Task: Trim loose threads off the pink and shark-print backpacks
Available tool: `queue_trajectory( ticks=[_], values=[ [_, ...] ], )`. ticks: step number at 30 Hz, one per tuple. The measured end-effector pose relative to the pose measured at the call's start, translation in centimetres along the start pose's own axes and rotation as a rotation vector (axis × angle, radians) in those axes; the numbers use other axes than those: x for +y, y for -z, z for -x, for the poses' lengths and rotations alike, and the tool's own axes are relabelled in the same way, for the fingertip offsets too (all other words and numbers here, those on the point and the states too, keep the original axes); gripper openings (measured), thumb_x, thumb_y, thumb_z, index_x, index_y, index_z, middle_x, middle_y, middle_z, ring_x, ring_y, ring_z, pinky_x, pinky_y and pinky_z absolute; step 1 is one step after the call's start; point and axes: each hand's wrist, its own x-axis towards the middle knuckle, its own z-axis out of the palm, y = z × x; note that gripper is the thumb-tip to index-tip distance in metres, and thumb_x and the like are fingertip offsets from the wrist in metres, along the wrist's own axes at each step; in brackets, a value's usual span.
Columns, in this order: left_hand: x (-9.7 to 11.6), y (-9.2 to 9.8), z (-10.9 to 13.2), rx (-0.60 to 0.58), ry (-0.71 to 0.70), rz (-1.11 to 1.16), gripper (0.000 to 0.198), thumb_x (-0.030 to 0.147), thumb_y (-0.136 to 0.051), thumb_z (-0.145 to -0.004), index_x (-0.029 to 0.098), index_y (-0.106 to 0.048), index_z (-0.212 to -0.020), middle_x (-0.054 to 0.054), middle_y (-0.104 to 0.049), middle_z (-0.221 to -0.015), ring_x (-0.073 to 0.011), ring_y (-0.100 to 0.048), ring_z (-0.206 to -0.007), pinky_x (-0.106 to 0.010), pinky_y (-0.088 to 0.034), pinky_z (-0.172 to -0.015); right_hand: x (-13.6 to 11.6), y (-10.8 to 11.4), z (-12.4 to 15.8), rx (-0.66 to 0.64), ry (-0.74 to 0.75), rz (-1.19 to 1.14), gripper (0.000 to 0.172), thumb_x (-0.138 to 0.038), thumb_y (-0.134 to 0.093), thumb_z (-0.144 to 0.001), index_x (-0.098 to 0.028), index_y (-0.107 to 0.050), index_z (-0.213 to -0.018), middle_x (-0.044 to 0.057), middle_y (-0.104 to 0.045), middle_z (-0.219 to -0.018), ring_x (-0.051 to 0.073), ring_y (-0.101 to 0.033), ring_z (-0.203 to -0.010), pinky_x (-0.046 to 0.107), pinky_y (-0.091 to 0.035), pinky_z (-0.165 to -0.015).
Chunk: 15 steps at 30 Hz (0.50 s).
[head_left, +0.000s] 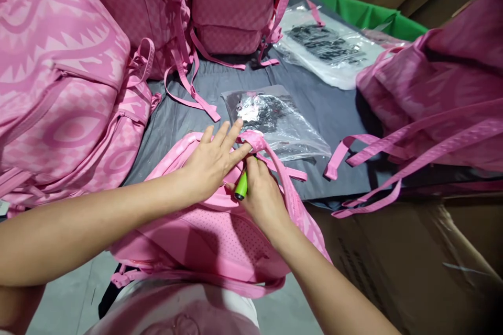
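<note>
A pink backpack [212,241] lies against the table's front edge, its mesh back panel facing up. My left hand [210,159] rests on its top, fingers stretched out and pressed on the pink top handle [255,141]. My right hand [261,193] is closed around a small green tool [241,187], its tip held at the base of that handle. What the tip touches is hidden by my fingers.
Several pink backpacks [58,78] are piled at the left, back and right of the dark grey table [338,110]. A clear plastic bag [275,120] lies just beyond my hands, and a larger printed bag [326,44] sits further back. Cardboard boxes [412,261] stand below at right.
</note>
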Motion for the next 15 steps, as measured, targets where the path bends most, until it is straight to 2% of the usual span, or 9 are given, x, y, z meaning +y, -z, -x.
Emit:
queue_trajectory(
  ticks=[3, 7, 11, 15],
  values=[
    [0.0, -0.2, 0.4, 0.005, 0.004, 0.023, 0.077, 0.028, -0.071, -0.084, 0.018, -0.034, -0.150, -0.023, -0.013, -0.166, -0.0409, -0.027, -0.150, -0.054, -0.031, -0.114, 0.6, 1.3, -0.2, -0.100, -0.004, 0.064, 0.057, -0.007, -0.066, -0.077, -0.012, -0.043, -0.129, 0.016, -0.062, -0.113, 0.029, -0.066, -0.096, 0.035, -0.052, -0.074],
    [-0.1, -0.5, 0.4, 0.026, 0.020, 0.069, 0.075, 0.022, -0.067, -0.084, 0.018, -0.034, -0.151, -0.021, -0.018, -0.166, -0.0386, -0.036, -0.144, -0.051, -0.033, -0.112, 0.5, 2.3, -0.8, -0.197, -0.048, 0.174, 0.055, -0.010, -0.069, -0.076, -0.012, -0.045, -0.126, 0.014, -0.064, -0.106, 0.028, -0.068, -0.092, 0.032, -0.051, -0.071],
    [0.0, -0.5, 0.0, -0.009, 0.047, 0.025, 0.074, 0.023, -0.066, -0.084, 0.019, -0.034, -0.151, -0.019, -0.022, -0.165, -0.0365, -0.044, -0.137, -0.051, -0.034, -0.109, -1.0, 1.6, -1.5, -0.199, -0.085, 0.281, 0.064, -0.013, -0.073, -0.077, -0.010, -0.040, -0.132, 0.021, -0.059, -0.118, 0.030, -0.068, -0.095, 0.033, -0.053, -0.070],
    [0.1, -0.3, -0.3, -0.061, 0.056, -0.003, 0.079, 0.028, -0.071, -0.081, 0.016, -0.035, -0.151, -0.021, -0.023, -0.164, -0.0376, -0.046, -0.134, -0.051, -0.034, -0.108, -1.9, 0.6, -2.0, -0.174, -0.127, 0.335, 0.063, -0.017, -0.075, -0.079, -0.010, -0.041, -0.131, 0.023, -0.058, -0.118, 0.032, -0.068, -0.096, 0.035, -0.055, -0.069]
  ],
)
